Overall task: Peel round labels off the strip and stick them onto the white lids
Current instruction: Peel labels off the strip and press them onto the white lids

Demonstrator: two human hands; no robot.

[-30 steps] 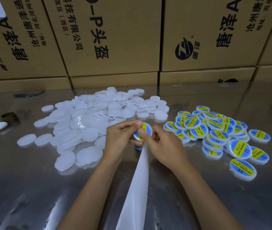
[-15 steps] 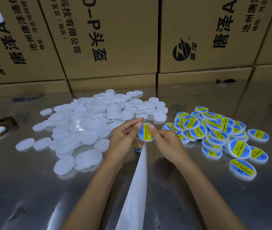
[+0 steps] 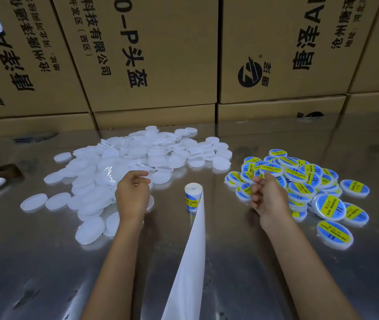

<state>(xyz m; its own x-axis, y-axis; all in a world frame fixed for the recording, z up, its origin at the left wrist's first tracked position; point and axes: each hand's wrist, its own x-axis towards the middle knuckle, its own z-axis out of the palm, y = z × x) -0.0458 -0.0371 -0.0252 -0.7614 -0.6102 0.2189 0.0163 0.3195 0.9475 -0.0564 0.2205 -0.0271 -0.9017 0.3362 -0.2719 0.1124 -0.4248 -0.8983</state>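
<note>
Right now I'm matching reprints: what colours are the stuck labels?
Blue with a yellow band and dark print, on the labelled lids, head view.

Even, fairly bright overhead light falls on the scene. The glossy metal worktop [image 3: 264, 262] mirrors the cardboard boxes [image 3: 151, 54] and throws soft glare patches. Shadows are faint. Wide-angle distortion bows the boxes outward near the edges; focus is sharp throughout.

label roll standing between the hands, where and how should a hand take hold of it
Grip the label roll around its curved sides, coming from above or from the left. It stands upright on end, and the white backing strip trails off its right edge toward the person.
</note>
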